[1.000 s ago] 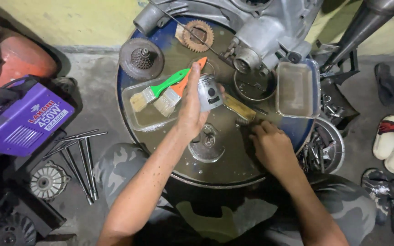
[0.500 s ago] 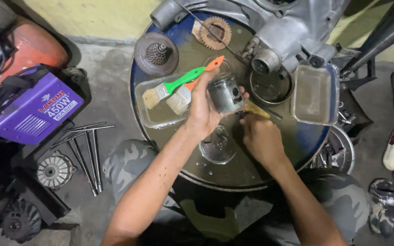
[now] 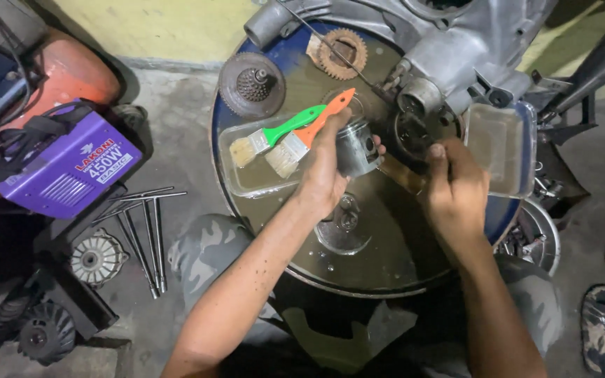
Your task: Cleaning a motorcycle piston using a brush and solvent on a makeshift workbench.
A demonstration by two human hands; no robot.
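Fingers of the left hand curl closed around a short metal cylinder, a piston-like part, holding it just above the round drum top that serves as the tabletop. The right hand is closed too, pinching a brush with a pale wooden handle whose far end points at the cylinder; its bristles are hidden.

The cylinder looks like solid, stiff metal, fairly heavy for its bulk, and the wet sheen on the tabletop suggests it may be oily and slippery. A wrap around its smooth side wall, as the left hand has it, seems the safest hold; the open end and the side hole are poorer places to grip.

Just left of the left hand lies a clear shallow tray with a green-handled brush and an orange-handled brush resting across it. A second clear tray sits beside the right hand. Behind stand a dark gear cluster, a rusty sprocket and a grey engine casing, crowding the far edge. On the floor lie a purple welding machine and long metal rods.
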